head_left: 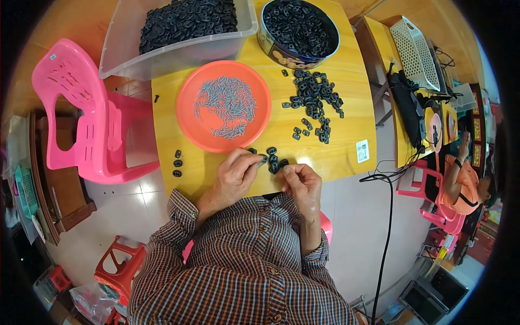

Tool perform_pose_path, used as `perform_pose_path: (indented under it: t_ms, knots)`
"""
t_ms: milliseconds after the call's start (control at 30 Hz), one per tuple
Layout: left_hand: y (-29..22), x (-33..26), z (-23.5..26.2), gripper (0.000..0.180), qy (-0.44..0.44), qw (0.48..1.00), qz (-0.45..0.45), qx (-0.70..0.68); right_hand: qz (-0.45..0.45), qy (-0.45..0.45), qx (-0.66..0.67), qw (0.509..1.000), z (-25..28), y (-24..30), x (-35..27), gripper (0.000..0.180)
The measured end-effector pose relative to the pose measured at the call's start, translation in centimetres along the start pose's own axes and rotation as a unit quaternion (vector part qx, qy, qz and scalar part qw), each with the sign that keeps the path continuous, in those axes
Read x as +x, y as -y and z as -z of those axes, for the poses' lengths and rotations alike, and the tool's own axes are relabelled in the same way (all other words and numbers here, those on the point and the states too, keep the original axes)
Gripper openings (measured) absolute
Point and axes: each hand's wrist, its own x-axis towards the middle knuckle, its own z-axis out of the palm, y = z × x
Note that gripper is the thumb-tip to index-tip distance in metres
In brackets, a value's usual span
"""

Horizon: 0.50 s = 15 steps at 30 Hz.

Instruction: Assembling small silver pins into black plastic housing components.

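The left hand (234,174) pinches a small black ring part (264,158), seemingly light, stiff and best held by its rim, while the right hand (301,181) is closed, contents hidden.

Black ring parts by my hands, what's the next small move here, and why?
Probably set the black part pinched in the left hand down with the three finished-looking ones at the table's left edge. Whether a screw is already in it cannot be seen; if not, reach to the orange plate of small grey screws first. The right hand pinches something too small to tell.
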Motion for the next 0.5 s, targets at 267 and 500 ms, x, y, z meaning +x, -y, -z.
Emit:
perform_pose_path:
  t_ms: [267,500]
  knots:
    - [0.0,-0.4,0.4,0.022,-0.019,0.997,-0.049,0.059,0.021,-0.056,0.021,0.998,1.0,0.1,0.1,0.007]
    - [0.0,-0.9,0.6,0.029,-0.058,0.982,-0.095,0.154,0.293,-0.092,-0.278,0.91,0.7,-0.5,1.2,0.021]
